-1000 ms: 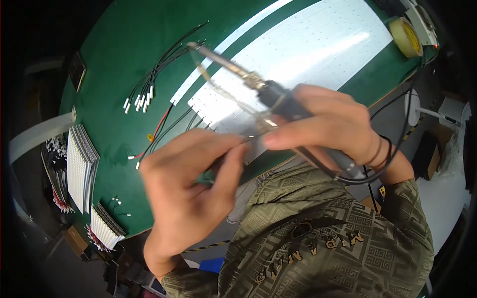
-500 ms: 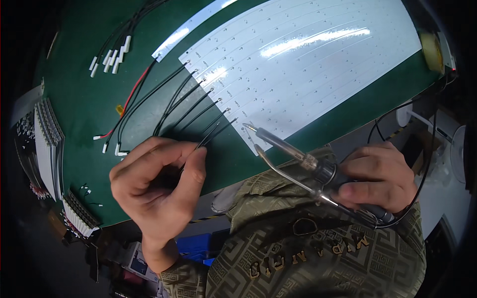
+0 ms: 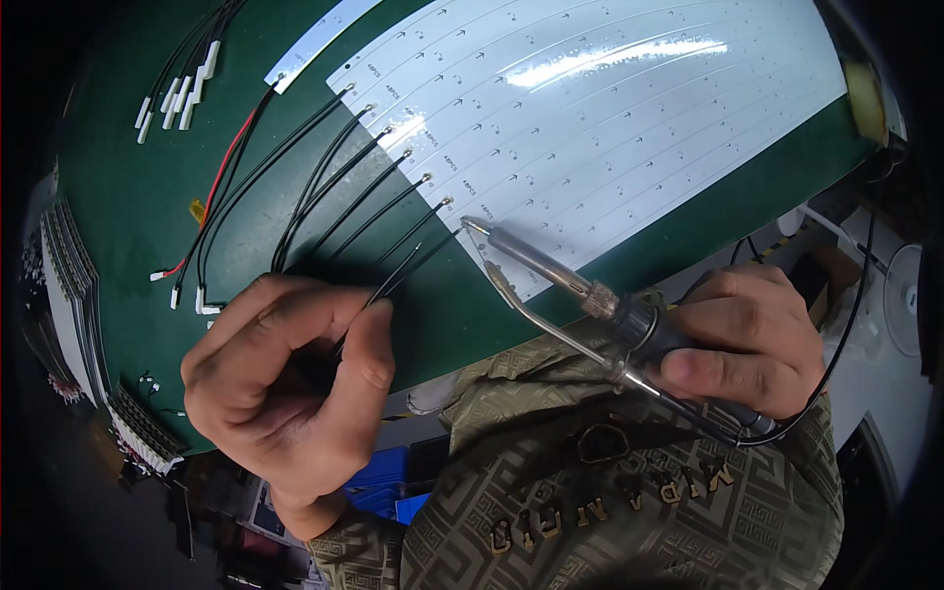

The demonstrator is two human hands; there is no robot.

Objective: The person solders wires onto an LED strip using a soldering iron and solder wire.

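Two bare hands, both occupied, above a green table (image 3: 123, 221).

Left hand (image 3: 295, 393) — near left, thumb and forefinger pinched on thin black leads (image 3: 396, 273). One lead's bare tip points free, short of the board; another runs to the near-left edge of the white board (image 3: 610, 138), by the iron's tip.

Right hand (image 3: 752, 344) — near right, fingers wrapped round the dark handle of a soldering iron (image 3: 541, 263), a curved metal tube (image 3: 560, 334) fixed alongside. Tip at the board's left edge; whether it touches cannot be told.

Handling, as judged: leads light and flexible, best pinched close behind the bare end, where they should waver least. Iron fairly light, rigid, to be held by the handle only; barrel and tip likely hot. Board thin, smooth, apt to slide; better steadied by its edges.

About them: a row of fixed wires (image 3: 364, 187) along the board's left edge; one narrow strip (image 3: 320, 41), far side, with a red wire (image 3: 232, 147); several white plugs (image 3: 184, 98), far left; one tape roll (image 3: 865, 106), far right; stacked strips (image 3: 71, 285), left.
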